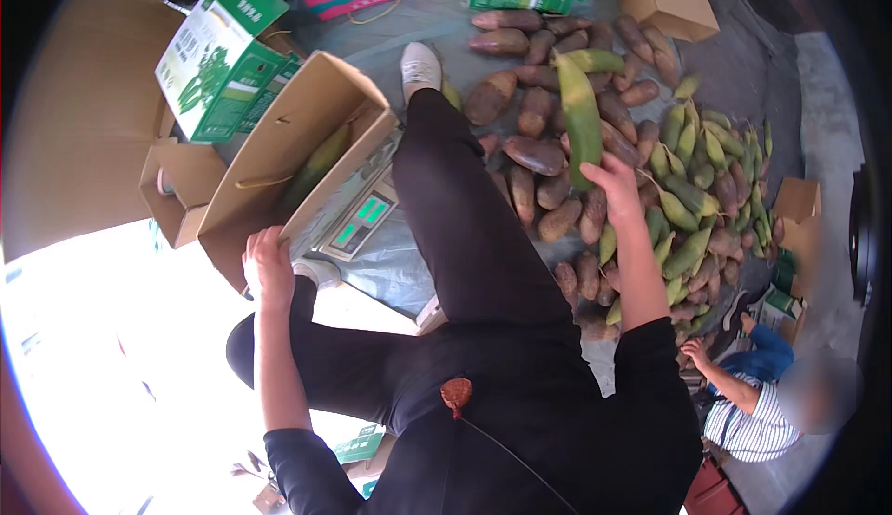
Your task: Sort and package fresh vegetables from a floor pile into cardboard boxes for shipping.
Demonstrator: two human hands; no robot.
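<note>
My right hand (pixel 615 188) holds a long green radish (pixel 579 106) near its lower end, the tip pointing up and away over the heap. My left hand (pixel 268 264) has its fingers closed over the near edge of an open tall cardboard box (pixel 279 130). Inside that box lies another green radish (pixel 321 157), partly hidden by the walls. The box stands on a digital scale (pixel 362 221) with a lit green display.
Brown-purple tubers (pixel 534 155) and green radishes (pixel 689 253) cover the floor ahead and right. Printed green-and-white cartons (pixel 209 69) stand at the left. A small open box (pixel 177 185) sits beside mine. Another person (pixel 753 413) sits at the lower right.
</note>
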